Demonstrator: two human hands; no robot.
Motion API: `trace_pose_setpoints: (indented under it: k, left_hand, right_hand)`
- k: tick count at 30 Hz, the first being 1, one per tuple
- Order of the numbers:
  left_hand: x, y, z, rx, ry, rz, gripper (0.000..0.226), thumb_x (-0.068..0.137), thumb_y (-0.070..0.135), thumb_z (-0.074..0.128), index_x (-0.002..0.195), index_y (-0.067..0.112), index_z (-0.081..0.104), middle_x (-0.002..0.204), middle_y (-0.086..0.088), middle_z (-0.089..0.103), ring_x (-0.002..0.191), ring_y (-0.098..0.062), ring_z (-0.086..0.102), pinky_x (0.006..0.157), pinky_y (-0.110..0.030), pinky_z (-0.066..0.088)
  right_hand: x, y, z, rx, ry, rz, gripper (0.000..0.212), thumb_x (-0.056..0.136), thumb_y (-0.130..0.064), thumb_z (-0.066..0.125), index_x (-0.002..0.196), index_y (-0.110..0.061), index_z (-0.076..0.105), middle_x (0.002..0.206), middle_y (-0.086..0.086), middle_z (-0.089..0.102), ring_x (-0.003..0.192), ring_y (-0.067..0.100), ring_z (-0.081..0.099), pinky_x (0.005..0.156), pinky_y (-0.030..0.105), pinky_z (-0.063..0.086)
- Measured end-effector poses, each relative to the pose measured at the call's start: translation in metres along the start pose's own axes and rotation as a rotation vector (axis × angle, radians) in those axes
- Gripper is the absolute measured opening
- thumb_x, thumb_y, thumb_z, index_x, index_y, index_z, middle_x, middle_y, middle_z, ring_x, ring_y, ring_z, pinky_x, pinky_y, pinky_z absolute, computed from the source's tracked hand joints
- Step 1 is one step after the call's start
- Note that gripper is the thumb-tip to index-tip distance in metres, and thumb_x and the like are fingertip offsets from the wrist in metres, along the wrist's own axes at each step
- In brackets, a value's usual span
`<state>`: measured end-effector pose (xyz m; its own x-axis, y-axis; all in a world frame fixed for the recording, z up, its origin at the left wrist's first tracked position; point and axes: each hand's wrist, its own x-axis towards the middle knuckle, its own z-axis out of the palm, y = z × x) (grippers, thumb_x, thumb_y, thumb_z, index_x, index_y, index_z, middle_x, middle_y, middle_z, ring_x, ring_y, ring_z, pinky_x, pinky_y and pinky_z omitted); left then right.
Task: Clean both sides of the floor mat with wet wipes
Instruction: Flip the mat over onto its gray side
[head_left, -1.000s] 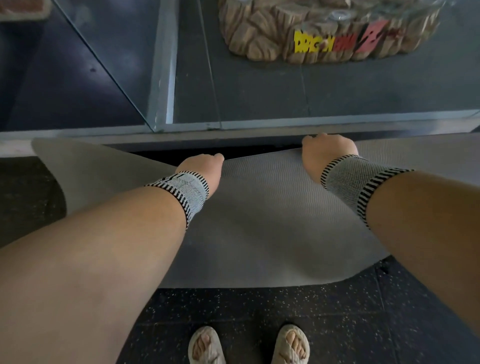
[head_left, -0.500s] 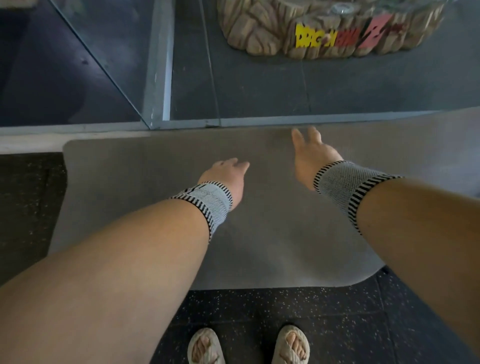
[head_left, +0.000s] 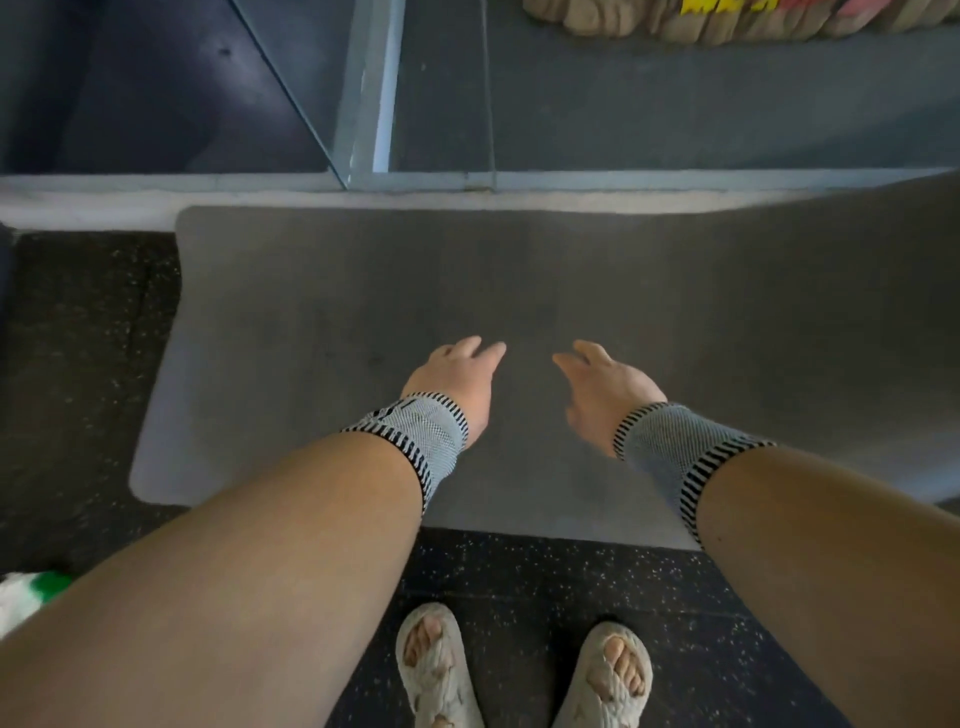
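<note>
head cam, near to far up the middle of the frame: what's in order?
sandalled feet → speckled black floor → grey floor mat with left hand and right hand open above it → pale ledge → glass panel frame

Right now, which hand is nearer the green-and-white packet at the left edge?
Left. The left hand hovers over the mat on the packet's side; the right hand is farther right.
</note>
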<state>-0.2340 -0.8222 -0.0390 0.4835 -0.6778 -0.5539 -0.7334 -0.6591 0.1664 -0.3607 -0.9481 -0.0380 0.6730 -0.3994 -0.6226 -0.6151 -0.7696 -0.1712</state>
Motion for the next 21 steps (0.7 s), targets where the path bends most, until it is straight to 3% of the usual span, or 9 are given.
trace_pose_setpoints:
  k: [11,14,21]
  left_hand:
    - [-0.013,-0.091,0.138,-0.052,-0.065,-0.118,0.078,0.093,0.007,0.056,0.153,0.031,0.014,0.159,0.002,0.018,0.141,-0.022,0.028,0.108,-0.038,0.035]
    - [0.003,-0.141,0.157,-0.111,0.0,-0.145,0.076,0.092,0.007,0.055,0.153,0.031,0.017,0.157,0.003,0.022,0.137,-0.021,0.035,0.104,-0.036,0.039]
    - [0.039,-0.285,0.204,-0.209,0.099,-0.299,0.079,0.091,0.007,0.057,0.152,0.035,0.015,0.153,0.003,0.027,0.126,-0.027,0.049,0.097,-0.038,0.046]
  right_hand:
    - [0.036,-0.078,0.15,0.073,0.003,-0.126,0.064,0.09,-0.013,0.054,0.146,-0.019,0.023,0.146,0.004,0.027,0.121,0.026,0.046,0.093,0.037,0.048]
    - [0.068,-0.114,0.181,0.069,0.034,-0.14,0.059,0.09,-0.016,0.056,0.142,-0.019,0.029,0.138,0.003,0.036,0.117,0.024,0.046,0.089,0.035,0.048]
    - [0.167,-0.248,0.247,0.091,0.119,-0.241,0.059,0.091,-0.017,0.054,0.144,-0.02,0.028,0.139,0.003,0.036,0.125,0.025,0.04,0.098,0.037,0.044]
